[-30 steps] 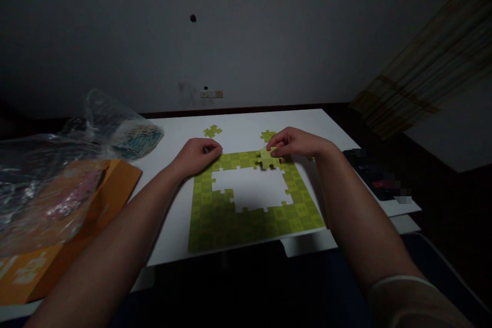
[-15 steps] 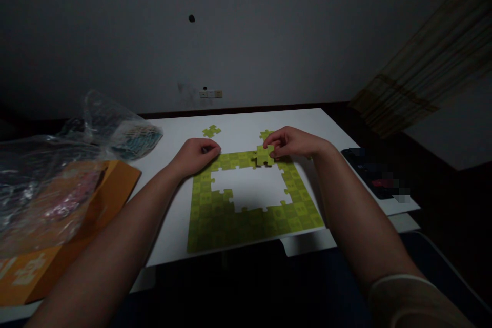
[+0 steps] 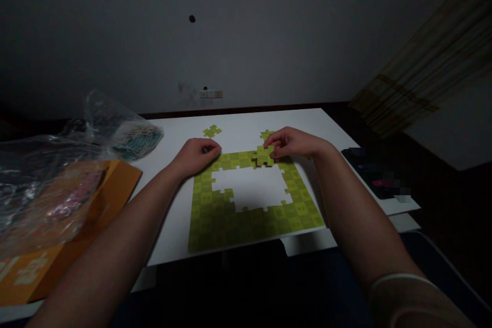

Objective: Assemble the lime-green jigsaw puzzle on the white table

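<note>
A green checkered jigsaw puzzle (image 3: 230, 228) lies on the white table, joined into a frame around a bare white middle. My right hand (image 3: 290, 142) pinches a green puzzle piece (image 3: 264, 155) by its right side, just above the far right part of the frame. The piece casts a dark shadow beneath it. At the puzzle's far left corner, my left hand (image 3: 195, 156) rests with fingers curled and thumb against the index finger, nothing visible in it. Loose puzzle pieces (image 3: 212, 131) lie beyond the left hand, and another piece (image 3: 266, 134) is partly behind the right hand.
To the left are an orange box (image 3: 119, 179), crumpled clear plastic (image 3: 42, 164) and a clear bag (image 3: 138, 138) with teal contents. Dark items (image 3: 369, 174) lie along the right edge of the white table (image 3: 169, 236). A grey wall (image 3: 269, 36) rises behind.
Almost nothing differs. Both hands keep their places, and the right hand still pinches the puzzle piece; the whole view has shifted very slightly.
</note>
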{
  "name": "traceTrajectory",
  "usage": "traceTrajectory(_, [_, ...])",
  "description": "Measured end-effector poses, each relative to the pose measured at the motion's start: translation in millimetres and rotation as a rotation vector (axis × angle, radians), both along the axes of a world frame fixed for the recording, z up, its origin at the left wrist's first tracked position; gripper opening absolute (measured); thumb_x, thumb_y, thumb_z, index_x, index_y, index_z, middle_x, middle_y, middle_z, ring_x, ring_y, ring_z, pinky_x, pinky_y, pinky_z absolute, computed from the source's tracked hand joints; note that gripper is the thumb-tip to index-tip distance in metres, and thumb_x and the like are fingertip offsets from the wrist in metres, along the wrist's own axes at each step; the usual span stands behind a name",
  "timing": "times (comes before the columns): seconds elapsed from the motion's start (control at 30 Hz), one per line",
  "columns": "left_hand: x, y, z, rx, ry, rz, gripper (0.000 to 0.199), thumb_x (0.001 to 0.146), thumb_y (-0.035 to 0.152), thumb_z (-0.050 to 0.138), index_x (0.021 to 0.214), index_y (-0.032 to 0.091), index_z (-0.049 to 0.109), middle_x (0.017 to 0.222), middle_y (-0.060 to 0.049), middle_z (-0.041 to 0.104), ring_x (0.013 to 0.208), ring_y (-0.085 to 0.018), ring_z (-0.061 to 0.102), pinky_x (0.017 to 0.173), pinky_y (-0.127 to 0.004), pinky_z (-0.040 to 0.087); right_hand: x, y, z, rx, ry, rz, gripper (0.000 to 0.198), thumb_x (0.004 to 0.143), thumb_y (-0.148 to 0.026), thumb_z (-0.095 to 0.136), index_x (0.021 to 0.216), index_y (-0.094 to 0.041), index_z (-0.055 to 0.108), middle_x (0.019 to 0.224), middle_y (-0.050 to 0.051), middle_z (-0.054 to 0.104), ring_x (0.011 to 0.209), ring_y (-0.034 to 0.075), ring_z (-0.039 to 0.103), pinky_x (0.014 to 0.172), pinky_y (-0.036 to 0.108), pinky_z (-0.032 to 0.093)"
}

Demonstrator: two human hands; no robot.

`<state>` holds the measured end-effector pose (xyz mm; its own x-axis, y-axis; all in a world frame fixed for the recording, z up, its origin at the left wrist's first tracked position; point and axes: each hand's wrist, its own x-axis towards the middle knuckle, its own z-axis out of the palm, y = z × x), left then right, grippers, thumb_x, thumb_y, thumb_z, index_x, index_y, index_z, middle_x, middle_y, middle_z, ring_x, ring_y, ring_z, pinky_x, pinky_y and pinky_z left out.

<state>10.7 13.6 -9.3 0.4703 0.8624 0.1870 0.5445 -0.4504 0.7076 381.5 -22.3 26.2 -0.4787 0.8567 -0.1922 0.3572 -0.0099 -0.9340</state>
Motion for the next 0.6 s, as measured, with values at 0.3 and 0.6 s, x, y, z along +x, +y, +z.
traceTrajectory(0.3, [-1.7,0.6,-1.6,0.004,0.003,0.0,0.032,0.095,0.051,0.072,0.096,0.024,0.089,0.092,-0.008,0.087,0.08,-0.024,0.075,0.08,-0.038,0.058,-2.0,-2.6,2.0,0.001,0.044,-0.11,0.03,0.07,-0.034,0.099,0.095,-0.022,0.087,0.072,0.001,0.077,0.062,0.021,0.076,0.057,0.031,0.058])
traceTrajectory(0.6, [-1.2,-0.4,0.0,0.005,0.003,0.006,0.029,0.094,0.049,0.074,0.096,0.024,0.09,0.092,-0.008,0.087,0.078,-0.023,0.074,0.078,-0.037,0.057,-1.6,-2.0,2.3,0.086,0.06,-0.157,0.031,0.076,-0.038,0.098,0.1,-0.023,0.088,0.077,0.0,0.075,0.065,0.018,0.072,0.064,0.032,0.059])
